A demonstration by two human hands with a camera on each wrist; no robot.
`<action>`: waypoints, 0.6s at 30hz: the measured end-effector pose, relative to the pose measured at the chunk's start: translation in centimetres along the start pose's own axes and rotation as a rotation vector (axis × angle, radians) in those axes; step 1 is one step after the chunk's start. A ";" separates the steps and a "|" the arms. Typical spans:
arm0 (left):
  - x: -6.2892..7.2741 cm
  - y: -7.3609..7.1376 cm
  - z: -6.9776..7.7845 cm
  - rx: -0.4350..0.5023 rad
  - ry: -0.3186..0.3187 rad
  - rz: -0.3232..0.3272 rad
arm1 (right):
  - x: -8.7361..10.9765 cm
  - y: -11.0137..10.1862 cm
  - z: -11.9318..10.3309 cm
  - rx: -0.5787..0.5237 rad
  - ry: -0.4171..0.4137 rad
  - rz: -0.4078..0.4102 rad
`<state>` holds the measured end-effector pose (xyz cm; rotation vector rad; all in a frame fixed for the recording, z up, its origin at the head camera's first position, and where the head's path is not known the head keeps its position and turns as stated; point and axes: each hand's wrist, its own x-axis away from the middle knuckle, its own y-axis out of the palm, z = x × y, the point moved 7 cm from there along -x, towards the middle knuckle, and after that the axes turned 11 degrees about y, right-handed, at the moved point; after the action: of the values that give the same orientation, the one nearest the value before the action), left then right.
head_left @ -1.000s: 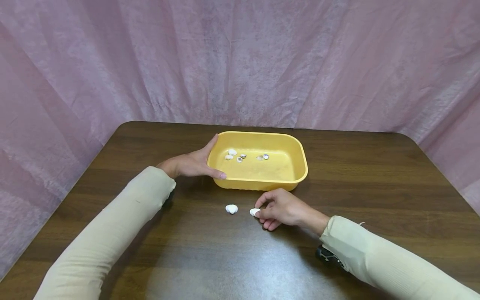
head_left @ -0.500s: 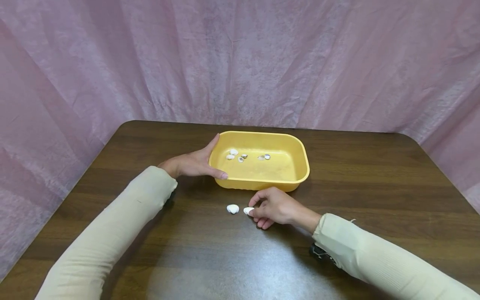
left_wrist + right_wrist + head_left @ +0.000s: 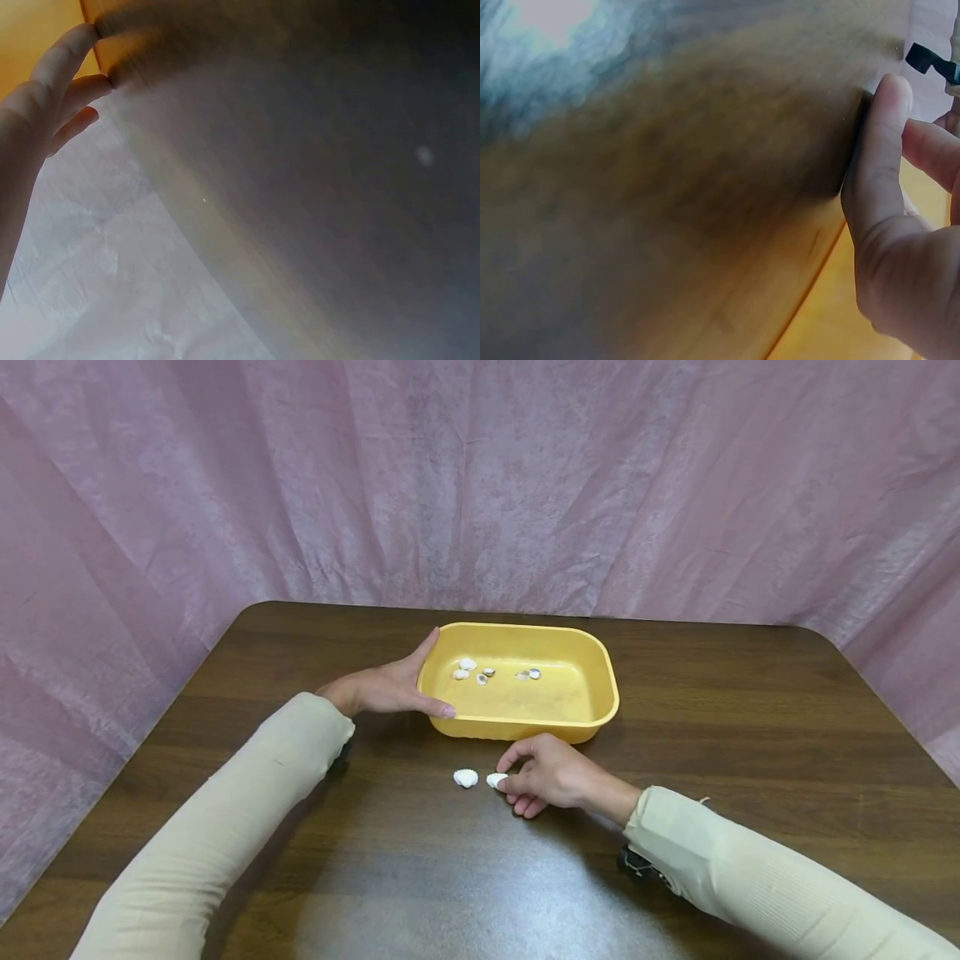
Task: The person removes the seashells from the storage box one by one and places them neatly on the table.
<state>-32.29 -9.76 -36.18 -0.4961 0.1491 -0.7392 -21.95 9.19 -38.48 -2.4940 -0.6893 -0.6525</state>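
Right hand pinches a white ribbed shell between thumb and forefinger, low at the near side of a yellow basin; whether it touches the counter I cannot tell, and the right wrist view seems to hide most of it behind the fingers. Just left of it, apart, lies a loose white shell. Left hand, fingers and thumb spread, rests against the basin's left end. Inside, four shells sit at the left and two small shells near the middle, the basin's near wall standing between them and the right hand. Beige sleeves cover both arms, and a pink curtain hangs beyond the counter's far edge.
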 end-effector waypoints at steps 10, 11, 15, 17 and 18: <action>0.1 -0.1 0.1 -0.018 0.001 0.000 | 1.1 -1.0 -0.8 -0.036 -0.015 -0.034; 0.1 0.0 0.1 -0.008 0.002 0.000 | 1.3 -1.2 -1.0 -0.036 -0.023 -0.039; 0.0 0.0 0.1 0.029 0.021 -0.004 | 1.8 -2.2 -2.3 -0.031 -0.045 -0.054; 0.0 0.1 0.2 0.047 0.031 -0.005 | 2.1 -2.7 -3.0 -0.028 -0.052 -0.054; 0.0 0.1 0.2 0.048 0.033 -0.005 | 2.1 -2.9 -3.3 -0.031 -0.054 -0.054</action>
<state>-32.17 -9.63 -36.01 -0.4385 0.1605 -0.7545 -22.99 10.31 -33.90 -2.5378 -0.7742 -0.6217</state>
